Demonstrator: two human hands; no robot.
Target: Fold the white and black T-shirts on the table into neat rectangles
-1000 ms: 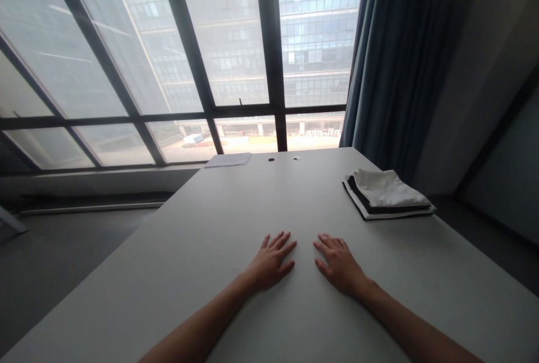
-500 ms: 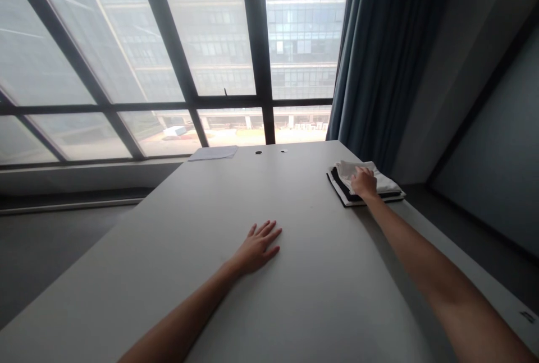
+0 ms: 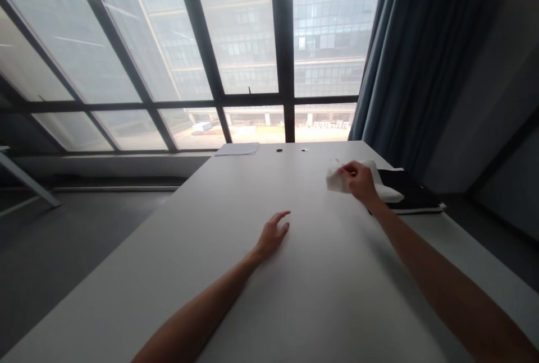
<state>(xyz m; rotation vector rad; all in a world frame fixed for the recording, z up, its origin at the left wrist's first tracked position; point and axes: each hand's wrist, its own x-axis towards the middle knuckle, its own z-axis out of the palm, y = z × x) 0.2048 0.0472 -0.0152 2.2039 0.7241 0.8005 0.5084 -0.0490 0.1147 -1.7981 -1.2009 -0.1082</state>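
Note:
My right hand [image 3: 357,182] is closed on a folded white cloth [image 3: 337,179] and holds it just above the grey table [image 3: 320,295], to the left of the pile. The pile [image 3: 410,194] at the table's right edge now shows a black folded cloth on top with a white one under it. My left hand [image 3: 273,233] hovers low over the table's middle, fingers stretched out and slightly raised, holding nothing.
A sheet of paper [image 3: 237,148] lies at the table's far edge near two small holes [image 3: 279,150]. Large windows stand behind the table and a dark blue curtain [image 3: 404,60] hangs at the right. Grey floor lies to the left.
My right hand went from flat beside the left hand out to the pile, took hold of the white top cloth and pulled it leftward off the pile. My left hand has lifted slightly.

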